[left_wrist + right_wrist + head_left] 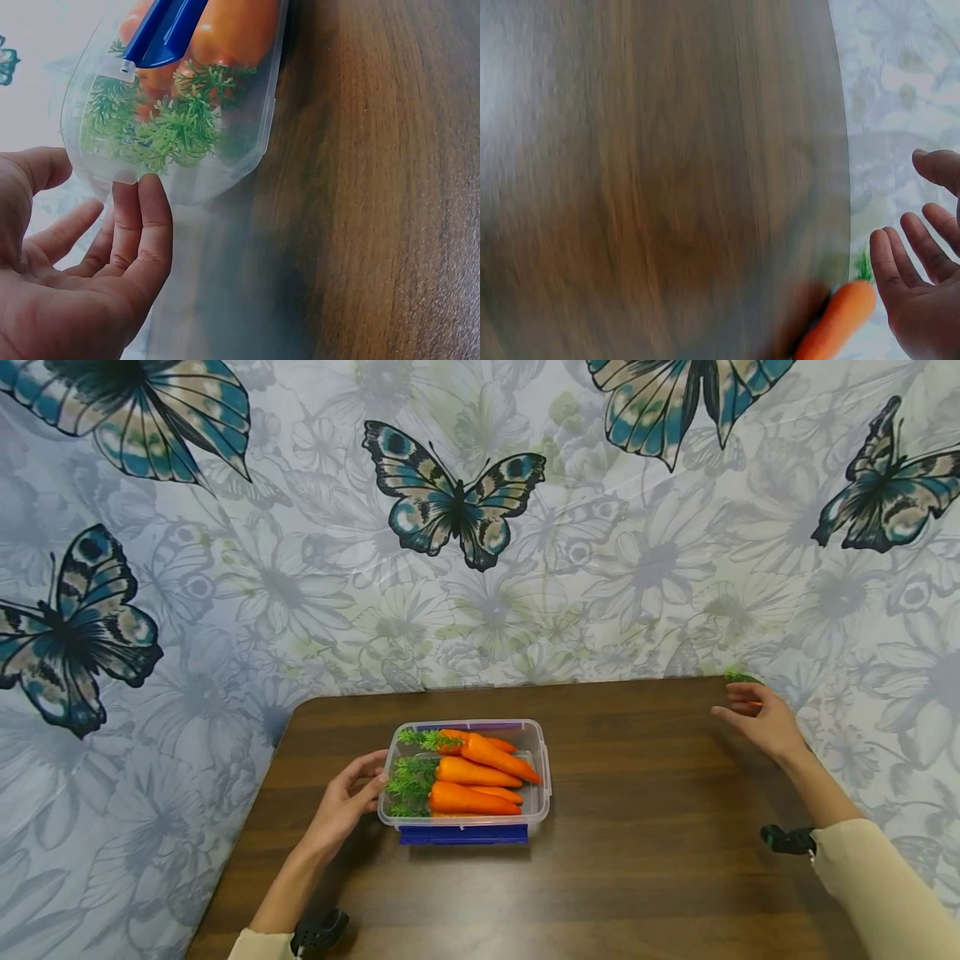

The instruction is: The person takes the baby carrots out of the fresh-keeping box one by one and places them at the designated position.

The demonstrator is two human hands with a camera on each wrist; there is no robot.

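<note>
The left hand (351, 793), fingers slightly bent, touches the end of the clear plastic box (465, 821) just right of it, tapered carrots (480, 799) inside. The right hand (765, 727), loosely open and holding nothing, is near a smooth carrot (840, 319) at the wood-grained table's (637, 827) edge.

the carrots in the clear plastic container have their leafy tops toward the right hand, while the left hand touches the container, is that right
Not quite: the leafy tops of the carrots point toward the left hand, not the right hand, as the head view shows. The left hand does touch the clear plastic container.
</note>
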